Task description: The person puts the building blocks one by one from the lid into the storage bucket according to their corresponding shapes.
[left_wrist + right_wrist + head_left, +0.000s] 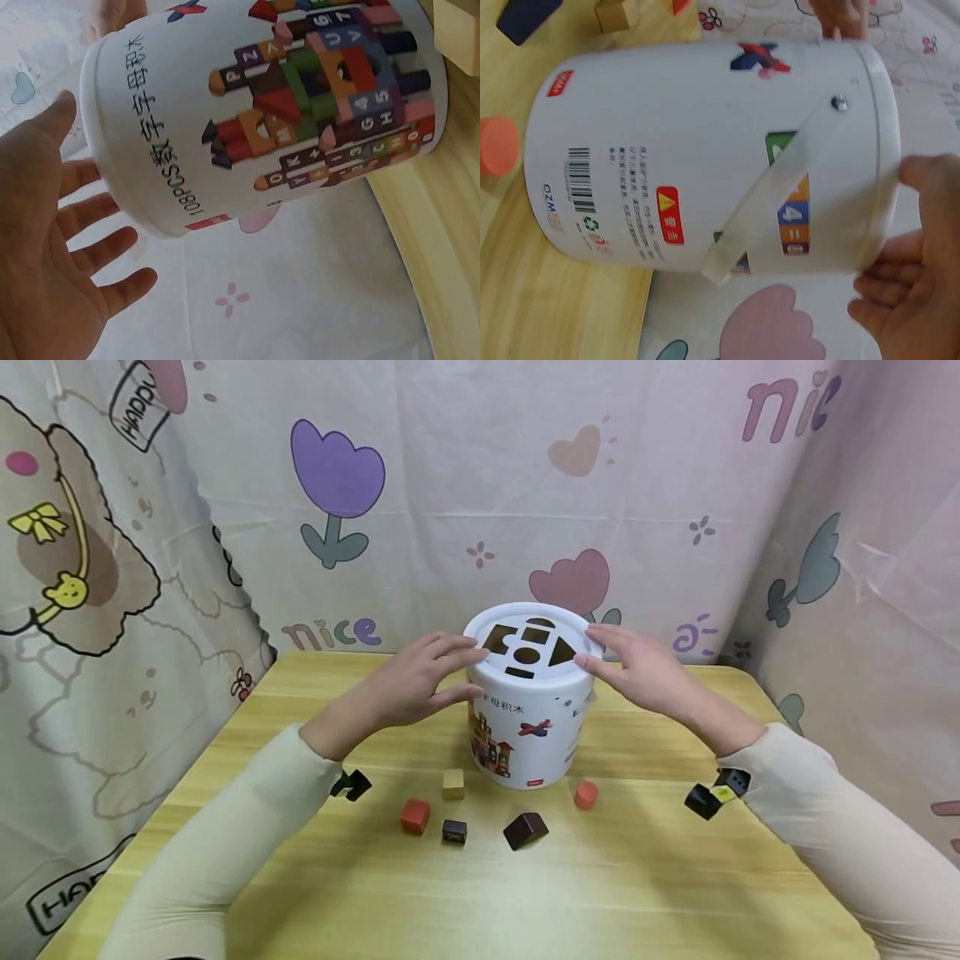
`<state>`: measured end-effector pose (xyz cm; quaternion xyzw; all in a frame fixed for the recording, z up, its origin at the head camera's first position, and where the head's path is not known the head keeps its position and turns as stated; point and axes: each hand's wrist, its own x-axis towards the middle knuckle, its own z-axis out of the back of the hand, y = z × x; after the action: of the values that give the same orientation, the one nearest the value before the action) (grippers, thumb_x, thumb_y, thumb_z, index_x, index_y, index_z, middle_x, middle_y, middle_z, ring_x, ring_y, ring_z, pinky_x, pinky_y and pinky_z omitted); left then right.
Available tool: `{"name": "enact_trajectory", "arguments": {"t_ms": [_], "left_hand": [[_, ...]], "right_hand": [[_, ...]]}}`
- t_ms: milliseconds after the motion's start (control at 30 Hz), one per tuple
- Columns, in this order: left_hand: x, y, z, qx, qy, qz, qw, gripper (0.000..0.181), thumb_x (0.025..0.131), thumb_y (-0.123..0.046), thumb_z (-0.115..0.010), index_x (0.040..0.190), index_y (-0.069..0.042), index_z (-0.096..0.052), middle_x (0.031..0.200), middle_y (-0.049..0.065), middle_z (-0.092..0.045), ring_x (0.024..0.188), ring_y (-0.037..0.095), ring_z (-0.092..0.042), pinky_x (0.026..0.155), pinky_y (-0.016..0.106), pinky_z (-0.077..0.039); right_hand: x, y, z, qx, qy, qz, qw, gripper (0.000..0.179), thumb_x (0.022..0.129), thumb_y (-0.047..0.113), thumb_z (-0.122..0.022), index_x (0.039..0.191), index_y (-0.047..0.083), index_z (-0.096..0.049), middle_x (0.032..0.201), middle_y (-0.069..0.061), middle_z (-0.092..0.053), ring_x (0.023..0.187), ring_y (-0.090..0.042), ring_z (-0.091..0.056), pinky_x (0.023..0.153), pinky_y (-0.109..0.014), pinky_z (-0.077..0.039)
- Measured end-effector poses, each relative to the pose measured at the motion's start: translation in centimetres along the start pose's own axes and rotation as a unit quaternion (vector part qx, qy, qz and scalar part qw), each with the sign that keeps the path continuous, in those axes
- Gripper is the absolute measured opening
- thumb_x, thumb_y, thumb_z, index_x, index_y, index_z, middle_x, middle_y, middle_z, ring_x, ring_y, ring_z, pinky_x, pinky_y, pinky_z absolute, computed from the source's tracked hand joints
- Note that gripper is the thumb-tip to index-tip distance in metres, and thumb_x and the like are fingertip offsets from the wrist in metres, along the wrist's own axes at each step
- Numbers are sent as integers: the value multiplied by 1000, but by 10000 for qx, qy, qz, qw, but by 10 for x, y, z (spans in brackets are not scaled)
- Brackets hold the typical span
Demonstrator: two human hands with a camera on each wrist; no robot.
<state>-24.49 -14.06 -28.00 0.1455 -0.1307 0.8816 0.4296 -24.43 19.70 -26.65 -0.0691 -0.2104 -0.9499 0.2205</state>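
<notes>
A white toy-block bucket (551, 743) with printed block pictures stands upright on the table. Its white lid (581, 647) has several cut-out holes, among them a triangle, a circle and rectangles. My left hand (420, 681) is at the lid's left edge, fingers spread and fairly straight, thumb lower by the side wall. On the opposite side, my right hand (637, 670) has its fingertips at the lid's right rim, thumb toward the front. In the right wrist view, a translucent handle (772, 184) hangs slanted along the bucket's side.
In front of the bucket lie a yellow cube (453, 785), a red cube (415, 817), a small dark block (454, 832), a dark brown wedge-like block (527, 831) and an orange-red cylinder (586, 794). A patterned curtain (450, 460) hangs behind the wooden table (337, 893).
</notes>
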Motion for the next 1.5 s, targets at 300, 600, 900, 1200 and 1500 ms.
{"name": "enact_trajectory", "arguments": {"t_ms": [300,600,900,1200,1500], "left_hand": [[1,3,13,-493,59,-323,9982,46,92,-37,-68,132,-14,-63,132,10,-54,124,29,-44,104,50,-39],[21,24,7,-926,276,942,9909,63,96,-49,-58,146,-13,-47,148,8,-40,135,29,-35,109,53,-33],[29,31,0,-1430,841,1363,9767,83,94,-63,-50,157,-16,-23,162,0,-15,147,24,-15,116,52,-19],[34,35,3,-1232,1024,1405,9770,94,88,-69,-53,157,-13,-22,162,3,-17,147,25,-17,116,51,-18],[37,34,8,-1183,1142,1485,9752,94,85,-70,-57,155,-14,-29,160,4,-24,144,27,-25,114,53,-25]], "right_hand": [[12,-15,3,453,358,398,9975,62,100,45,-51,151,12,-39,156,-9,-32,142,-34,-28,111,-58,-27],[20,-25,-3,679,332,556,9956,59,100,40,-52,151,12,-39,156,-8,-33,143,-32,-28,112,-57,-25],[18,-26,-10,776,204,674,9945,58,102,40,-49,151,12,-38,157,-7,-31,143,-34,-25,111,-61,-23],[12,-28,-13,799,-171,829,9932,56,102,38,-50,148,6,-42,154,-13,-36,141,-37,-29,111,-62,-25],[-19,-49,-29,1170,-497,813,9886,54,102,30,-54,149,9,-39,144,-16,-47,128,-36,-46,102,-60,-36]]}}
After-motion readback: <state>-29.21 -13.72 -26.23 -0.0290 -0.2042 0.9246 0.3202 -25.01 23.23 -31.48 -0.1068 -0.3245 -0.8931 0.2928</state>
